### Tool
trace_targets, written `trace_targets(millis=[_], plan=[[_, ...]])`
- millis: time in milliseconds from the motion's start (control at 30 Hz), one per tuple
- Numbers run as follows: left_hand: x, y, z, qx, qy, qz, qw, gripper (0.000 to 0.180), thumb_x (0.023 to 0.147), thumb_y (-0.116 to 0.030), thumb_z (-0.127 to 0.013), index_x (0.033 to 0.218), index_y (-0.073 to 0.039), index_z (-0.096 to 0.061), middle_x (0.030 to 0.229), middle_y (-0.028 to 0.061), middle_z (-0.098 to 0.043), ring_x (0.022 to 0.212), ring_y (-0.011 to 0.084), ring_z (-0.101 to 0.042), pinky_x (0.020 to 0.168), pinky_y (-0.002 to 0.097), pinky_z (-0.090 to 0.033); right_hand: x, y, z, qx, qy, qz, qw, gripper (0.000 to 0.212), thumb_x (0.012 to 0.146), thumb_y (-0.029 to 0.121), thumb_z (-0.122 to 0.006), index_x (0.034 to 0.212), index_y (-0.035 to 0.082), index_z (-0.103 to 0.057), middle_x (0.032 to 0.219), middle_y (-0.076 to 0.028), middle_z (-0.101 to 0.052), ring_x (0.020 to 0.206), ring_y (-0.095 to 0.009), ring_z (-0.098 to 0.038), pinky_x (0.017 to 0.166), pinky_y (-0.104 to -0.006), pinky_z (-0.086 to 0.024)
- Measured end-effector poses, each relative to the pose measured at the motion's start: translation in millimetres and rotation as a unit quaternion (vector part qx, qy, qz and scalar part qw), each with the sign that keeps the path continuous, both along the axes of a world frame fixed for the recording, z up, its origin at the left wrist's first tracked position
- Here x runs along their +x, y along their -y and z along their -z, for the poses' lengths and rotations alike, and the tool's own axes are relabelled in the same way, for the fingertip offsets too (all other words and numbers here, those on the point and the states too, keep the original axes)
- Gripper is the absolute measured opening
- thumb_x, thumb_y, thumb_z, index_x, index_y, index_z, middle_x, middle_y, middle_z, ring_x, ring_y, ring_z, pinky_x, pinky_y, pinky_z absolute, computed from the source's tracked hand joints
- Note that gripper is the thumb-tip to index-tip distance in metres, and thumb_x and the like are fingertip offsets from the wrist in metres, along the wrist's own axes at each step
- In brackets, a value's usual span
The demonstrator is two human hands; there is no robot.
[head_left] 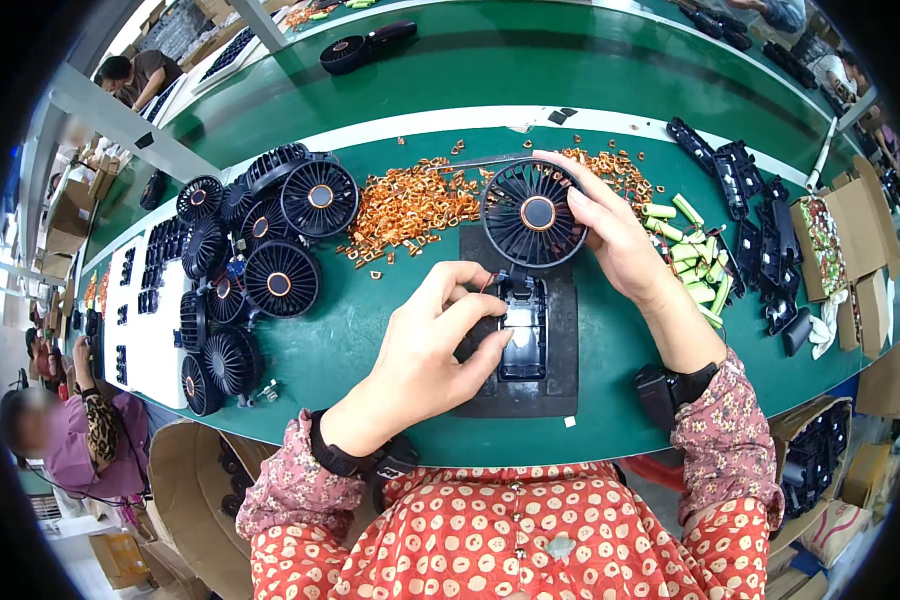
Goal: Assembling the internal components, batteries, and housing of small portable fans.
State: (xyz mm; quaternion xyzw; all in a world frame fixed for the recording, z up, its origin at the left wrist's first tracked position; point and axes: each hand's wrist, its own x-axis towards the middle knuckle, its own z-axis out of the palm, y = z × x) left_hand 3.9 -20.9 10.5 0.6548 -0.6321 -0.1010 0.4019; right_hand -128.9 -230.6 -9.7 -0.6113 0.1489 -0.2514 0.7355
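1. Fan head (536, 213), black and round with a brown centre cap, sits upright at the far end of a black mat (560, 380) on the green workbench (370, 340). It stands directly above a black fan base housing (523, 330) that lies on the mat.
2. Right hand (615, 235) is closed around the fan head's right rim, fingers curled over the top edge and thumb on the grille face.
3. Left hand (440, 335) rests on the left side of the base housing, fingertips pressing on its upper part; thin red wires show just above the fingers. The grip is a light pinch on the housing rather than a full clasp.
4. Both wrists carry black bands, and the sleeves are red floral cloth.
5. Copper-coloured metal clips (410, 205) lie heaped just left of the fan head, and more are scattered behind the right hand.
6. Finished fan heads (270, 235) are piled at the left of the bench, well apart from the mat.
7. Green cylindrical battery cells (692, 250) lie just right of the right hand.
8. Black plastic housings (760, 225) lie further right, next to open cardboard boxes (850, 240).
9. Another person (75, 425) sits at the left end of the bench.
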Motion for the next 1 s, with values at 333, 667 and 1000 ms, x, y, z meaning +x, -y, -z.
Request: trace_targets(millis=[333, 667, 1000], plan=[[-14.1, -12.0, 17.3, 0.008, -0.036, 0.029, 0.999, 0.020, 0.075, 0.003, -0.081, 0.091, 0.000, -0.069, 0.114, 0.0130, -0.057, 0.080, 0.0137, -0.065, 0.070, 0.0258, -0.052, 5.0, -7.5, 6.6, -0.166, 0.019, 0.012, 0.986, 0.044, 0.105, 0.031, -0.054, 0.139, 0.003, -0.055, 0.132, -0.008, -0.059, 0.122, -0.015, -0.054, 0.105, -0.0292, -0.042], [-14.9, -13.1, 17.5, -0.050, -0.049, 0.010, 0.997, 0.021, 0.076, 0.002, -0.079, 0.094, -0.002, -0.067, 0.114, 0.0124, -0.058, 0.071, 0.0137, -0.062, 0.065, 0.0294, -0.052, 10.0, -21.5, 13.5, -0.265, 0.009, 0.142, 0.954, 0.036, 0.104, 0.022, -0.051, 0.134, 0.003, -0.057, 0.124, -0.013, -0.065, 0.111, -0.019, -0.063, 0.098, -0.0304, -0.047], [-4.0, -3.4, 10.3, -0.037, 0.015, 0.059, 0.997, 0.038, 0.075, -0.007, -0.083, 0.109, -0.004, -0.066, 0.120, 0.0137, -0.064, 0.094, 0.0277, -0.068, 0.077, 0.0343, -0.057, 6.9, -26.4, 13.4, -0.293, -0.071, 0.120, 0.946, 0.037, 0.104, 0.022, -0.051, 0.136, 0.005, -0.056, 0.115, -0.011, -0.067, 0.105, -0.015, -0.063, 0.093, -0.0291, -0.048]])
